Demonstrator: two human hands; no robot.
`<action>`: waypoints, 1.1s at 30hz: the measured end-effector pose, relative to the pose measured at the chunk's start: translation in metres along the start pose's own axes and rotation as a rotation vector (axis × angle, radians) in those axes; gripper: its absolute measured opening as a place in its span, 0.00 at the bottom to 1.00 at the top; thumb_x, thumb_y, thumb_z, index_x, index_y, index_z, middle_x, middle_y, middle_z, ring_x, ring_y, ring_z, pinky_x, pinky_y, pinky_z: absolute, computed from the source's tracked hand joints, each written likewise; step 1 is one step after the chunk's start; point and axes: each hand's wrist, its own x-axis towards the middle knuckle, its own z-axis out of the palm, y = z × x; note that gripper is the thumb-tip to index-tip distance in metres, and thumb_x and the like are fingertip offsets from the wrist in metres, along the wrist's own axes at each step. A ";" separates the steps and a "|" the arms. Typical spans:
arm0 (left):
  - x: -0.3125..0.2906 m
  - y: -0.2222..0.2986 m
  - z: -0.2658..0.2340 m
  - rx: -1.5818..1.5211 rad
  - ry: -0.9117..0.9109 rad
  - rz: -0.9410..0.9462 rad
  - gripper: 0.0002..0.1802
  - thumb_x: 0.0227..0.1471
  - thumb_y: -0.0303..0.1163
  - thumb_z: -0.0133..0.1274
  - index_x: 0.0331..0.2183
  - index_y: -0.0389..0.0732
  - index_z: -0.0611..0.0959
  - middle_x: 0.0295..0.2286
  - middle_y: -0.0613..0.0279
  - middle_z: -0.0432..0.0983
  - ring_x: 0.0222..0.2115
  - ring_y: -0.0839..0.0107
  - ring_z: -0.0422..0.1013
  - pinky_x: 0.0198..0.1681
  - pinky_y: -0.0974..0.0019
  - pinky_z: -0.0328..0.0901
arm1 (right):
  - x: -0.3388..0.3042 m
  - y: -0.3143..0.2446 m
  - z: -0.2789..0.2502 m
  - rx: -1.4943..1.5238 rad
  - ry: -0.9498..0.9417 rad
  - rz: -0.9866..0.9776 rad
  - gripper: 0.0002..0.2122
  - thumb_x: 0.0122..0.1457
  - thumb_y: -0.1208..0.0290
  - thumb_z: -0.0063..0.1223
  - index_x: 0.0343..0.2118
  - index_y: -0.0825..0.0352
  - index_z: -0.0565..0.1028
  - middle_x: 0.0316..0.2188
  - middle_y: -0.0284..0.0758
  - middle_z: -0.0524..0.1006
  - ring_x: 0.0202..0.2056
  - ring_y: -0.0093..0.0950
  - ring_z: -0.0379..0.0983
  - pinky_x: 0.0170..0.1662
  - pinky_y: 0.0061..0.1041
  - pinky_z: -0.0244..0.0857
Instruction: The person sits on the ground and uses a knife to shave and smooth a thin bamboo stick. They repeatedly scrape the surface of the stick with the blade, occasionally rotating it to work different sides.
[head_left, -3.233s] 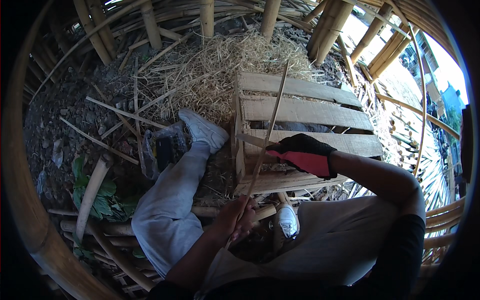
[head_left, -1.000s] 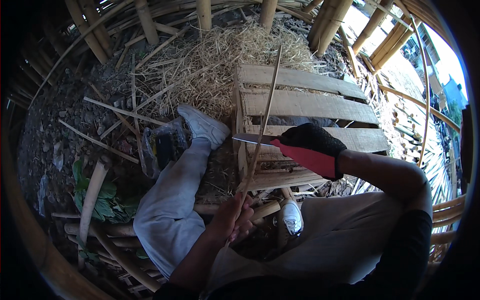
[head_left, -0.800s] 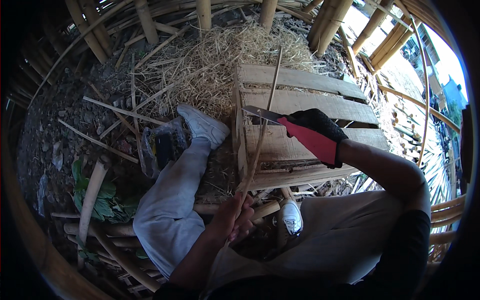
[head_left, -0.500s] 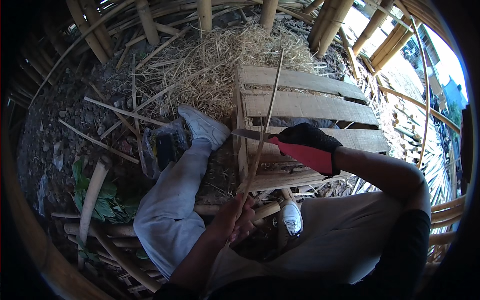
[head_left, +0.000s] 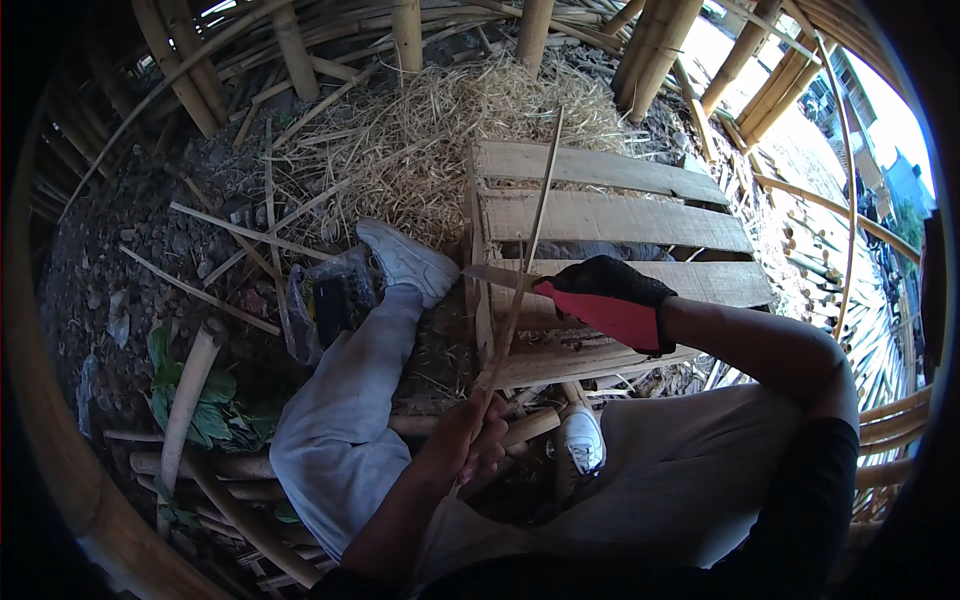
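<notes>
My bare left hand (head_left: 472,440) is closed around the lower part of a long, thin bamboo strip (head_left: 541,205), which slants up and away over a slatted wooden crate (head_left: 610,215). In a black and red glove, my right hand (head_left: 610,295) grips a knife, its handle hidden by the fingers. The knife blade (head_left: 490,272) points left and crosses the strip about midway along. Blade and strip appear to touch. Part of the strip below my left hand runs down toward my lap.
Pale shavings (head_left: 450,140) lie heaped beyond the crate. A clear plastic bag (head_left: 340,290) with a dark object sits beside my left shoe (head_left: 408,262). Bamboo posts (head_left: 406,40) stand along the back. Cut bamboo poles and green leaves (head_left: 205,405) are at the left.
The gloved hand and knife have barely shifted, slightly down along the strip. My left hand keeps its hold, and the strip's far end has dipped a little.
</notes>
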 end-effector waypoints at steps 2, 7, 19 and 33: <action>0.001 -0.001 -0.003 0.017 -0.003 0.011 0.27 0.66 0.63 0.36 0.35 0.47 0.68 0.11 0.74 0.54 0.06 0.81 0.49 0.10 0.74 0.49 | -0.004 -0.010 0.000 -0.030 0.000 0.047 0.20 0.69 0.53 0.45 0.32 0.68 0.79 0.24 0.33 0.77 0.27 0.22 0.72 0.34 0.27 0.67; 0.003 -0.004 -0.004 0.064 -0.011 0.038 0.28 0.65 0.63 0.36 0.34 0.47 0.67 0.10 0.74 0.53 0.06 0.81 0.49 0.09 0.74 0.49 | -0.009 -0.025 -0.011 -0.505 0.053 -0.101 0.22 0.68 0.50 0.47 0.32 0.66 0.79 0.25 0.32 0.78 0.26 0.21 0.71 0.34 0.28 0.67; 0.004 0.005 0.008 0.026 -0.011 0.042 0.30 0.62 0.67 0.37 0.32 0.48 0.67 0.09 0.75 0.53 0.04 0.80 0.48 0.07 0.74 0.47 | -0.008 -0.014 -0.005 -0.260 0.029 -0.072 0.13 0.62 0.68 0.48 0.46 0.65 0.80 0.32 0.41 0.80 0.33 0.30 0.77 0.38 0.31 0.69; 0.000 0.000 0.005 -0.044 -0.026 0.003 0.28 0.62 0.66 0.40 0.31 0.50 0.65 0.09 0.73 0.51 0.04 0.81 0.47 0.07 0.74 0.44 | -0.004 -0.039 -0.053 0.190 0.349 0.391 0.13 0.64 0.61 0.52 0.34 0.68 0.80 0.22 0.31 0.75 0.24 0.20 0.68 0.30 0.25 0.63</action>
